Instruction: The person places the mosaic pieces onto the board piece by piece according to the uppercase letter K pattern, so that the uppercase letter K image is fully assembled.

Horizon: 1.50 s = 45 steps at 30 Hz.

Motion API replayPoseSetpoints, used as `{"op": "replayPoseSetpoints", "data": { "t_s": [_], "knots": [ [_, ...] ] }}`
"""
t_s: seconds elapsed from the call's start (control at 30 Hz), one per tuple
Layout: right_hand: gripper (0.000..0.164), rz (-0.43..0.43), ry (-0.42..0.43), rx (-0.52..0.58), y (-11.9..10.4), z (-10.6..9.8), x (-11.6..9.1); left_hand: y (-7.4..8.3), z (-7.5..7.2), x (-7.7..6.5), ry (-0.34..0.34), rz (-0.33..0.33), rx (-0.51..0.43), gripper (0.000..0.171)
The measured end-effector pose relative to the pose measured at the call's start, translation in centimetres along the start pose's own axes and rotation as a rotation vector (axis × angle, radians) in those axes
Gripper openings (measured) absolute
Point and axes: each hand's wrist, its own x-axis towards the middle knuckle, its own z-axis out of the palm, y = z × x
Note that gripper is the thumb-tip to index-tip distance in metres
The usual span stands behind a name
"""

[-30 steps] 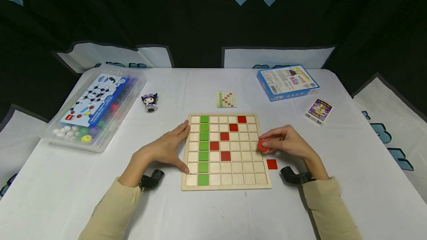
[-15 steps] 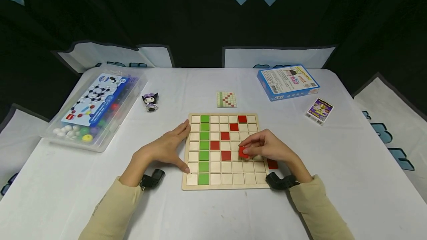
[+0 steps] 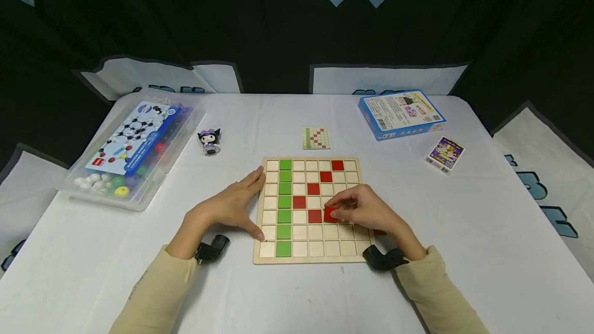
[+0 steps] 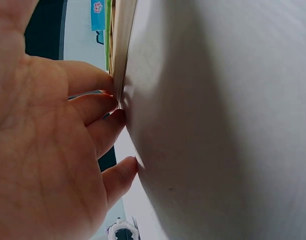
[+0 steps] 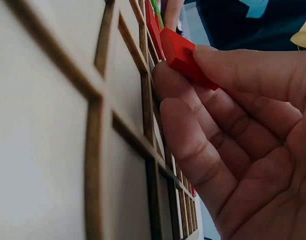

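Observation:
A wooden grid board lies on the white table, with a column of green tiles and several red tiles set in its squares. My left hand rests at the board's left edge with fingers spread; in the left wrist view its fingertips touch the wooden side. Between thumb and fingers, my right hand pinches a red square tile, held tilted over the grid just right of the lowest placed red tile. Another red tile by the board's right edge is mostly hidden under the right wrist.
Behind the board lies a small pattern card. A clear plastic case of coloured balls is at the left, near a small figurine. At the right are a blue box and a small purple card pack.
My right hand has carried the red tile leftward from the board's right edge to over the grid, beside the lowest placed red tile. The left hand has stayed in place.

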Motion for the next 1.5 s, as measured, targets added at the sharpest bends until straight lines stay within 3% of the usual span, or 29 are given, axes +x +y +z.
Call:
{"op": "replayPoseSetpoints", "data": {
  "t_s": [0.3,0.47,0.93,1.23,1.5],
  "knots": [
    [0.012,-0.042,-0.085,-0.044,-0.3,0.2,-0.2,-0.1,0.1,-0.1,-0.009,-0.002,-0.004,0.133],
    [0.006,-0.054,-0.078,-0.096,-0.6,0.6,-0.5,-0.1,0.0,0.0,-0.012,0.005,-0.014,0.133],
    [0.021,-0.147,-0.067,-0.258,-1.1,1.4,-0.7,0.0,0.0,0.0,-0.013,0.002,-0.014,0.133],
    [0.009,-0.105,-0.086,-0.150,-0.6,0.8,-0.7,-0.3,0.2,-0.1,-0.007,-0.003,-0.003,0.133],
    [0.011,-0.001,-0.019,-0.047,1.1,-2.4,-2.0,-0.1,0.1,0.0,-0.006,0.005,-0.009,0.133]
  ]
}}
